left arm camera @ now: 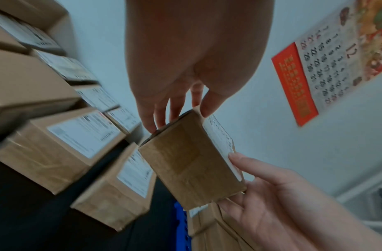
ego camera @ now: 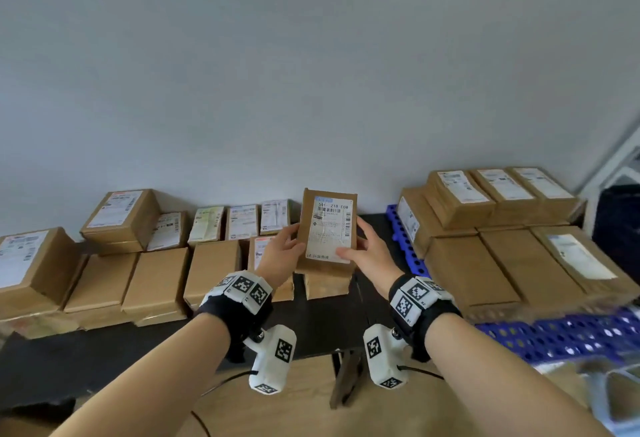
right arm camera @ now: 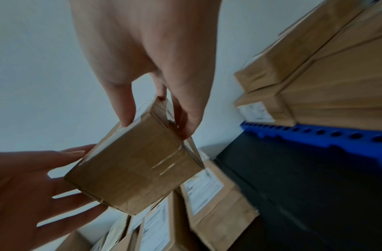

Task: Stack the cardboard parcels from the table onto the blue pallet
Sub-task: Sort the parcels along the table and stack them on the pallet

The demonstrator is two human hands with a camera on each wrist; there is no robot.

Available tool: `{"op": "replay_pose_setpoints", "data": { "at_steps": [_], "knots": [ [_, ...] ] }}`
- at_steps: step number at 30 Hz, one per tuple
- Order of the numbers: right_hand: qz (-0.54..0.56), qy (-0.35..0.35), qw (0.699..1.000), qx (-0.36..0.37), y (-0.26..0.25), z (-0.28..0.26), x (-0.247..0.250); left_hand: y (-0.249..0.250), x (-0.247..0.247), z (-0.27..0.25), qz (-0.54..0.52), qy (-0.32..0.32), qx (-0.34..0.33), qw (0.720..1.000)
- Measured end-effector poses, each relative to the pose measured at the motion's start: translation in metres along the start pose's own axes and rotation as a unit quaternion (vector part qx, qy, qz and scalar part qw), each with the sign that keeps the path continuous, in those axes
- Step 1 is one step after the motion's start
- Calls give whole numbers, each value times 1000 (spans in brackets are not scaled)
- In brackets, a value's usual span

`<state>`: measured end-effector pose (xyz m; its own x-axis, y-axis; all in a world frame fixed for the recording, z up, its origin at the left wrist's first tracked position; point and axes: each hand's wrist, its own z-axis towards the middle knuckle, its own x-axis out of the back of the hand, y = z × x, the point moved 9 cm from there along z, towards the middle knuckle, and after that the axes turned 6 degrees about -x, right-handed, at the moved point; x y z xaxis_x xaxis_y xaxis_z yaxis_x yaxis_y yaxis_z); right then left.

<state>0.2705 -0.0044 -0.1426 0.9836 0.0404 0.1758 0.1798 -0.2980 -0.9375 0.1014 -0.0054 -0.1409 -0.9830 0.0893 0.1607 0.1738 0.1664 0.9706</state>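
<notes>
A small cardboard parcel (ego camera: 329, 232) with a white label is held upright in the air above the dark table (ego camera: 329, 326). My left hand (ego camera: 287, 246) pinches its left edge, thumb on the label face. On the right side, my right hand (ego camera: 363, 246) grips it with the thumb on the label's lower corner. The wrist views show the same parcel (left arm camera: 192, 161) (right arm camera: 138, 169) pinched by the left hand (left arm camera: 179, 117) and the right hand (right arm camera: 157, 122). The blue pallet (ego camera: 554, 336) (right arm camera: 314, 135) lies to the right, bearing stacked parcels (ego camera: 502, 229).
Several more parcels (ego camera: 156, 281) stand in rows on the table's left and back, against the white wall. A white frame (ego camera: 616, 166) and a dark object (ego camera: 620, 222) sit at the far right. A calendar (left arm camera: 336, 68) hangs on the wall.
</notes>
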Motion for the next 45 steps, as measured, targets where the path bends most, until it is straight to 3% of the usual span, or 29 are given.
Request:
{"op": "replay_pose_setpoints", "data": {
  "at_steps": [8, 22, 32, 45],
  "knots": [
    [8, 58, 998, 2, 37, -43, 153, 28, -155, -20, -14, -49, -19, 999],
    [-6, 78, 996, -46, 114, -85, 403, 41, -414, -53, -49, -104, 36, 993],
    [3, 90, 994, -62, 129, -42, 501, 58, -501, 7, -22, -123, 45, 991],
    [7, 54, 995, -88, 144, 26, 560, 44, -566, 57, -39, -80, 98, 991]
  ]
}}
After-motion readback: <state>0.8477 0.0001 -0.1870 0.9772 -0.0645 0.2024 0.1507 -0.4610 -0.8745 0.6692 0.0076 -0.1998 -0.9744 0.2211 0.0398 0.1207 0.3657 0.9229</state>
